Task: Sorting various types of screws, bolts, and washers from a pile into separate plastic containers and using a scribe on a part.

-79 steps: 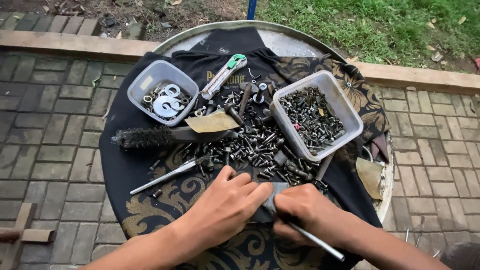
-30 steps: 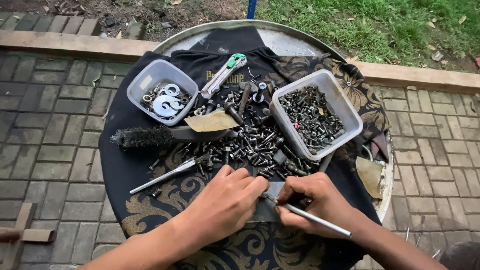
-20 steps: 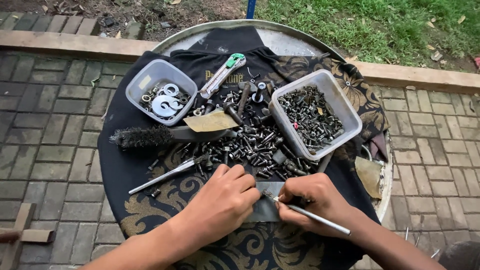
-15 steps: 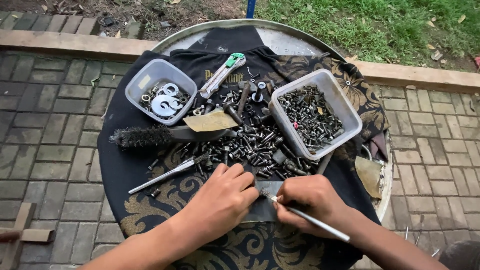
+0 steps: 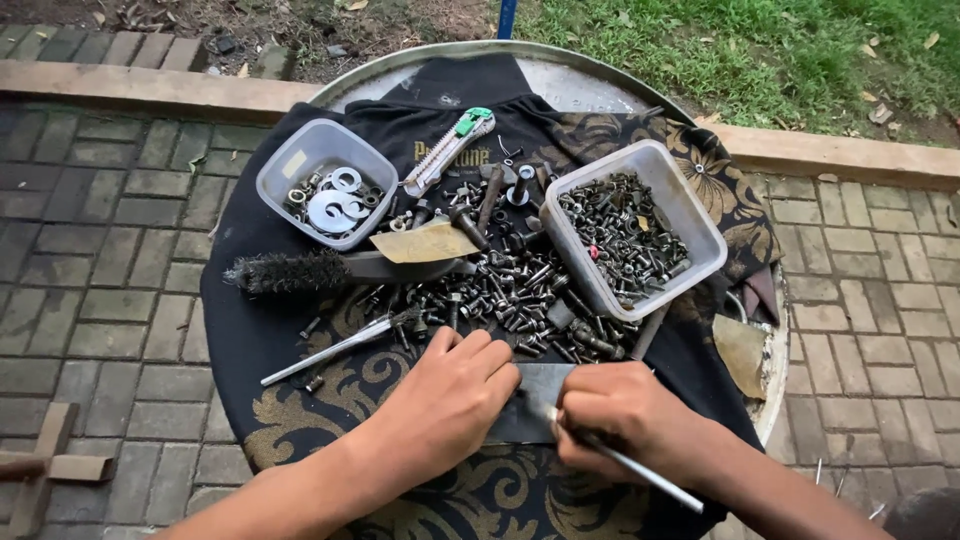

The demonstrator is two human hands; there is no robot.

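I am pressing my left hand (image 5: 440,405) flat, fingers curled down, onto a dark grey abrasive sheet (image 5: 527,402) lying on the black and gold patterned cloth (image 5: 300,420) at the near edge of the round table (image 5: 590,85). My right hand (image 5: 625,415) is closed in a fist around a thin metal rod (image 5: 640,470), its tip meeting the sheet's right edge, the rest sticking out toward my right elbow. I am judging this as mid-job: the rod is being worked on the sheet, and I cannot tell how clean it is.

A big loose pile of dark bolts and nuts (image 5: 510,290) is sitting just beyond my hands, unsorted. The larger clear tub (image 5: 690,215) on the right is already holding a lot of small screws and nuts. The smaller clear tub (image 5: 290,160) on the left is holding washers; a pale rectangular sticker is showing on its far wall.

Also lying around: a wire brush (image 5: 290,272) to the left, a second thin rod (image 5: 335,350) near my left hand, a green and silver utility knife (image 5: 450,148) at the far side, and a tan scrap of abrasive paper (image 5: 430,243). The cloth is carrying gold lettering just beside the knife.
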